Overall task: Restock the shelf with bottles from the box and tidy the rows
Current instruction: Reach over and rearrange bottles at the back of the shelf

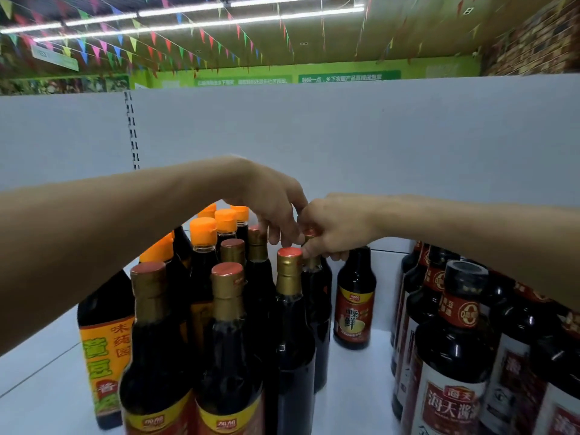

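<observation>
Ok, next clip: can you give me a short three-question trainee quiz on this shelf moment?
1. True or false: the right hand grips the neck of a gold-foil bottle.
2. What cap colour do the back-left bottles have? A black, B orange, C green.
3. Fill in: the small red-label bottle stands to the ____ of that gold-foil bottle.
Key: 1 true; 2 B; 3 right.
</observation>
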Motion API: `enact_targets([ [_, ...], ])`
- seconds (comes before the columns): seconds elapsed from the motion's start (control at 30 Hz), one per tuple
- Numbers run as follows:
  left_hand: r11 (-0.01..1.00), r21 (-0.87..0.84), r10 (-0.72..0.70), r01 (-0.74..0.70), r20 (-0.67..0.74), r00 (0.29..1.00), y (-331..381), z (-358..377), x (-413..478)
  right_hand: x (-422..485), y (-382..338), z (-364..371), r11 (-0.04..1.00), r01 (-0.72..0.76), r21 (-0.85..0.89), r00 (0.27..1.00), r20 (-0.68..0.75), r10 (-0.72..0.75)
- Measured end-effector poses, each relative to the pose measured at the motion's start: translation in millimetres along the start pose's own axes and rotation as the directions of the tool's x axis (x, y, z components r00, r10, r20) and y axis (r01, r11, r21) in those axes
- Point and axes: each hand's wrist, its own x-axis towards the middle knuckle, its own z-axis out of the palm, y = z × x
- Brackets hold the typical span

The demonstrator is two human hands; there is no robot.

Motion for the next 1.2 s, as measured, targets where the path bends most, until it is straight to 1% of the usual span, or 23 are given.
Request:
enact_targets([
  [0.1, 0.999, 0.006, 0.032, -0.032, -0.02, 0.999, 4.0, 4.0, 4.5, -3.2, 2.0, -0.1, 1.0, 0.003, -0.015, 1.0, -0.029, -0.003],
  [0.2, 0.999, 0.01, 0.051, -0.051, -0.024, 0.998, 8.2, 5.4, 9.9, -8.0, 9.3, -0.2, 1.0, -0.018, 0.012, 0.999, -0.027, 0.018],
  [0.4, 0.996, -0.006, 0.091, -0.092, -0.046, 0.995, 19.9, 11.4, 22.8, -19.7, 23.8, -2.8, 0.999, -0.042, 0.013, 0.999, -0.022, 0.042],
  [0.7, 0.993, -0.023, 0.114, -0.116, -0.083, 0.99, 36.6, 19.0, 43.1, -26.2, 46.7, -0.7, 0.989, -0.146, -0.029, 0.989, -0.02, 0.146],
  [0.87, 0.991, -0.033, 0.123, -0.127, -0.108, 0.987, 43.1, 21.5, 48.9, -29.8, 55.0, 1.2, 0.99, -0.143, -0.007, 0.99, -0.006, 0.143],
  [1.07, 0.988, -0.052, 0.139, -0.146, -0.121, 0.983, 44.7, 24.9, 54.1, -36.2, 58.7, -0.4, 0.989, -0.137, 0.06, 0.99, 0.022, 0.136],
  [1.2, 0.987, -0.035, 0.15, -0.156, -0.122, 0.981, 44.5, 24.6, 56.1, -39.0, 58.0, -2.0, 0.989, -0.108, 0.104, 0.994, 0.009, 0.107],
])
